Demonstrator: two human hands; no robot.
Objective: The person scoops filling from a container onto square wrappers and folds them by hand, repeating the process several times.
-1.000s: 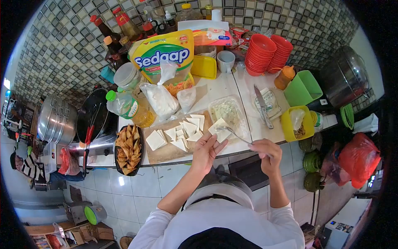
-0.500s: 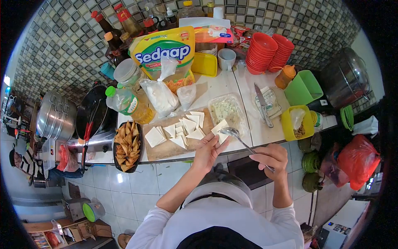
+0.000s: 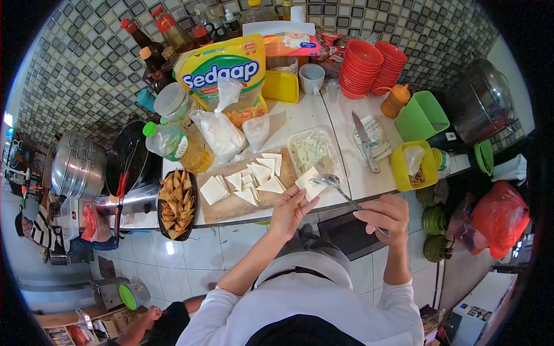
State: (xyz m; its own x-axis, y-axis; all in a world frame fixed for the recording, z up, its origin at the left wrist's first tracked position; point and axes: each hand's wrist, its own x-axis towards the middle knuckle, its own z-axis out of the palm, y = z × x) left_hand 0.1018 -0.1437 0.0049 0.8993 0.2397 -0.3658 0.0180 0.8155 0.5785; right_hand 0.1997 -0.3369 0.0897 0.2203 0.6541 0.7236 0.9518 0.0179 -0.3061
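Observation:
My left hand (image 3: pixel 290 212) pinches a flat white piece (image 3: pixel 309 183), tofu-like or a wrapper, over the counter's front edge. A metal spoon (image 3: pixel 346 197) is in the closed fingers of my right hand (image 3: pixel 385 215), its bowl at the white piece's right side. Behind them a clear plastic tray (image 3: pixel 344 173) holds a pale mixture with green bits (image 3: pixel 311 154). On the wooden cutting board (image 3: pixel 222 214) to the left lie several white triangles and squares (image 3: pixel 257 177). Golden-brown triangles (image 3: pixel 176 202) fill a black plate at the far left of the board.
A knife (image 3: pixel 365 140) lies right of the tray, near a yellow container (image 3: pixel 398 173). Behind the board stand an oil bottle (image 3: pixel 179 144), bags of white powder (image 3: pixel 218 136) and a yellow Sedaap bag (image 3: pixel 222 69). Another person's arm (image 3: pixel 141 324) shows at lower left.
The spoon and my right hand have shifted slightly right. My left hand still holds the white piece. Another person's arm has come into view at lower left.

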